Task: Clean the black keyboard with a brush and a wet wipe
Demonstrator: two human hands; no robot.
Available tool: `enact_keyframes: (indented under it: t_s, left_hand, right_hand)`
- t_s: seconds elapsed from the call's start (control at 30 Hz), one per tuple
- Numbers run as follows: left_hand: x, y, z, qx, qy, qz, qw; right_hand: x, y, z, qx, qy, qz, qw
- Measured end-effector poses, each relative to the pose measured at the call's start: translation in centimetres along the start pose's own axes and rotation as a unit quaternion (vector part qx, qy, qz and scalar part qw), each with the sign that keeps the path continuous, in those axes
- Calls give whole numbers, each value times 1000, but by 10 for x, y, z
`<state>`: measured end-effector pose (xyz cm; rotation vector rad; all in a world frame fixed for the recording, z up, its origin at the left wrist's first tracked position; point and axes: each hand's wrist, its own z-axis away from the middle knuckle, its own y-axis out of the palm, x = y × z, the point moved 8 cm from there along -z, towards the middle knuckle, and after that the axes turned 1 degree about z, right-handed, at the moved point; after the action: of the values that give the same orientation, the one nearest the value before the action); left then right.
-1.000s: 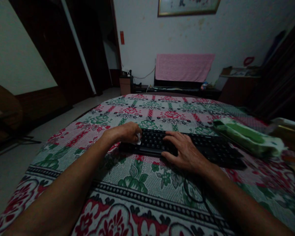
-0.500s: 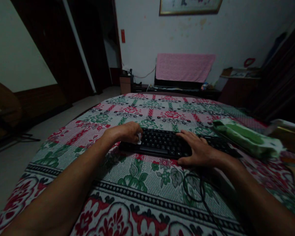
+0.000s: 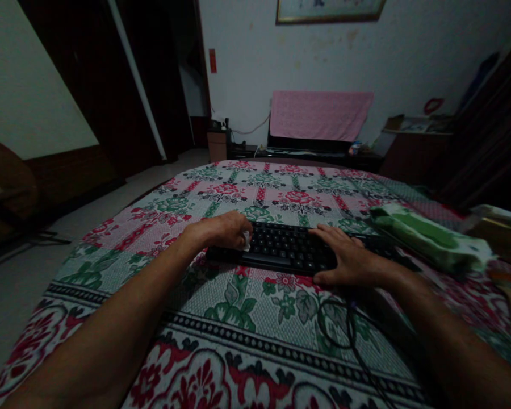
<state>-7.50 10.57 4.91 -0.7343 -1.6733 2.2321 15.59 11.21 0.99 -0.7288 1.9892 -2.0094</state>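
Observation:
A black keyboard [image 3: 289,249] lies across a bed covered with a floral red, green and white blanket [image 3: 242,307]. My left hand [image 3: 221,230] rests on the keyboard's left end, fingers curled around a small white wad of tissue [image 3: 246,241]. My right hand [image 3: 347,258] lies flat over the keyboard's right half, fingers stretched out, thumb at the front edge. The keyboard's dark cable [image 3: 344,329] loops on the blanket below my right wrist.
A green and white packet [image 3: 430,238] lies on the bed to the right of the keyboard, with a yellowish box [image 3: 500,227] behind it. Beyond the bed stand a low cabinet with a pink cloth [image 3: 319,116], a dark doorway and a bare floor [image 3: 17,284] on the left.
My right hand has slid from the keyboard's middle to its right half. My left hand with the tissue has shifted slightly right along the left end.

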Motion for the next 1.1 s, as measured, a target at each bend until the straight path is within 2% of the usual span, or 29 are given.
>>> enact_keyframes:
  t_s: [0.1, 0.27, 0.37, 0.5, 0.73, 0.9, 1.0, 1.1]
  left_hand:
    - [7, -3, 5, 10, -31, -7, 999]
    - [-16, -8, 4, -24, 37, 25, 999]
    - [-23, -2, 0, -21, 38, 3, 999]
    - [-11, 0, -3, -30, 19, -17, 999]
    - [6, -8, -6, -70, -10, -66, 995]
    - [-15, -12, -6, -101, 15, -54, 993]
    - [-27, -8, -6, -96, 42, -45, 993]
    - [-23, -5, -4, -70, 50, -48, 995]
  right_hand:
    - [0, 0, 0, -11, -11, -1, 1000]
    - [0, 0, 0, -27, -28, 3, 999]
    - [1, 0, 0, -20, -15, 4, 1000]
    - [2, 1, 0, -16, -2, 4, 1000]
    - [2, 0, -4, -74, -15, 11, 997]
    - [10, -1, -6, -79, -34, 18, 996]
    - [11, 3, -6, -67, -36, 22, 997]
    - [9, 7, -6, -59, -37, 28, 997]
